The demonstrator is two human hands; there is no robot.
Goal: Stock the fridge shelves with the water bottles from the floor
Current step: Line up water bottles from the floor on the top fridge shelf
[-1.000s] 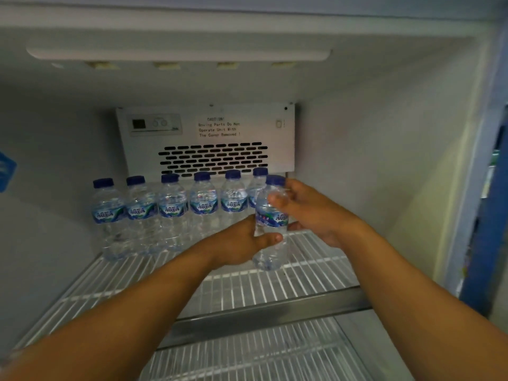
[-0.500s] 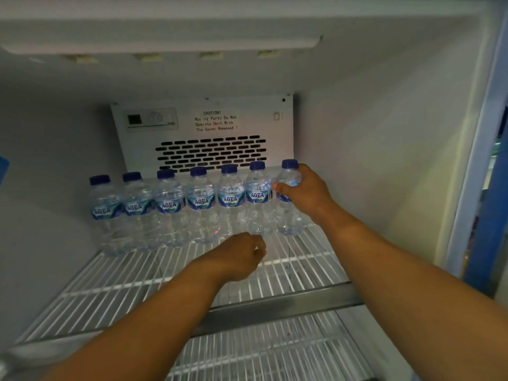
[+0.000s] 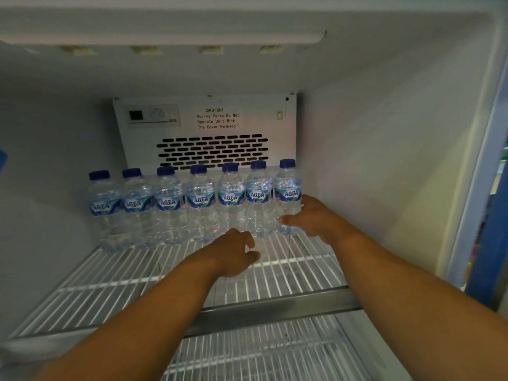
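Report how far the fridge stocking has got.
Done: seven clear plastic water bottles with blue caps stand in one row at the back of the white wire shelf. In hand: the right hand curls round the rightmost bottle at the row's end; the left hand hangs loosely curled, holding nothing. Left: the shelf's front and the lower wire shelf show no bottles.

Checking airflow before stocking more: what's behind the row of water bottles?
A white back panel with a slotted vent and a caution notice. The bottles cover most of the wall below it.
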